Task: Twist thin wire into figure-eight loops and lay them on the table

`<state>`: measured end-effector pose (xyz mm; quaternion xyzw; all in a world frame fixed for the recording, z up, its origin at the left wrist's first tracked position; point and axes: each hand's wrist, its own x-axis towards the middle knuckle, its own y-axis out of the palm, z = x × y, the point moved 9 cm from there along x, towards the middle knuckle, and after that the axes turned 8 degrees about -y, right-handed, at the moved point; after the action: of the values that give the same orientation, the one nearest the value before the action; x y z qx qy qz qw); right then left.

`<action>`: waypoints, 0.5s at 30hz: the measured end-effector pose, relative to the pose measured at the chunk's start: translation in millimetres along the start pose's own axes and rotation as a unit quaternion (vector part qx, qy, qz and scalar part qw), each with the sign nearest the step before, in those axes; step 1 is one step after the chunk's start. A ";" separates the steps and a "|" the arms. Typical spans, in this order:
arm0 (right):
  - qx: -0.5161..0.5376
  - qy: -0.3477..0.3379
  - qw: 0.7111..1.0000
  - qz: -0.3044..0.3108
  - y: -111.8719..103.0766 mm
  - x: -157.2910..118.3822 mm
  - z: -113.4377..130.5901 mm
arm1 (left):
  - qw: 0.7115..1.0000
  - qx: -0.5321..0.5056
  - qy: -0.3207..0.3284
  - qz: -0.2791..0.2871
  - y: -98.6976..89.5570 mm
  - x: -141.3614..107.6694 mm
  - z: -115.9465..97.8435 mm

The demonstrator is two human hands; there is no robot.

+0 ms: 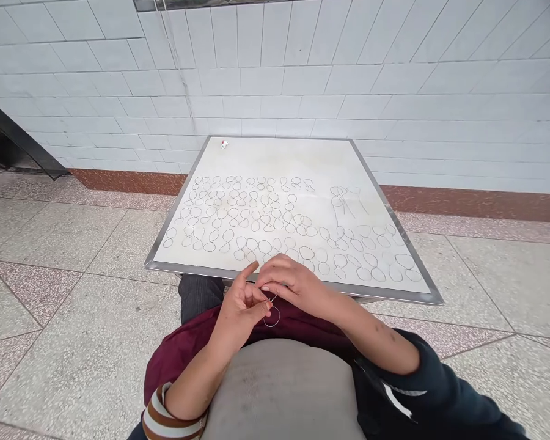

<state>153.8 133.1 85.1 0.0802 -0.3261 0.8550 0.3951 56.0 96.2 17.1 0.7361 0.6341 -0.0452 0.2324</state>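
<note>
Left hand [242, 308] and right hand [293, 284] pinching a thin wire loop [272, 316] between fingertips for control, beside a table [211, 273] strewn with more loops [228, 236].

We see even, diffuse brightness across the scene, with no single light source evident. The white tiled wall [330, 67] stays pale and free of hard glare, while the table top [275, 159] carries a faint sheen. Only a soft, weak shadow falls beneath the right hand [293, 284]. A dark recess [4, 140] at upper left is the dimmest region. Wide-angle distortion fans the tile lines toward the frame edges; focus holds throughout, without marked blur.
</note>
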 end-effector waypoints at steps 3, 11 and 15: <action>-0.002 -0.012 0.995 0.103 6.9 8.5 6.5 | 1.000 0.018 0.005 0.008 -0.9 -1.2 -0.3; 0.061 0.006 0.976 0.209 13.9 13.1 7.4 | 0.999 0.011 -0.005 0.029 1.7 -2.9 5.7; 0.105 0.016 0.962 0.252 18.0 11.3 9.8 | 0.998 0.007 -0.024 0.051 11.4 -4.5 10.8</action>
<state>131.9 125.5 88.2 0.0228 -0.2383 0.9575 0.1609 68.4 86.8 12.4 0.7677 0.5896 -0.0554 0.2450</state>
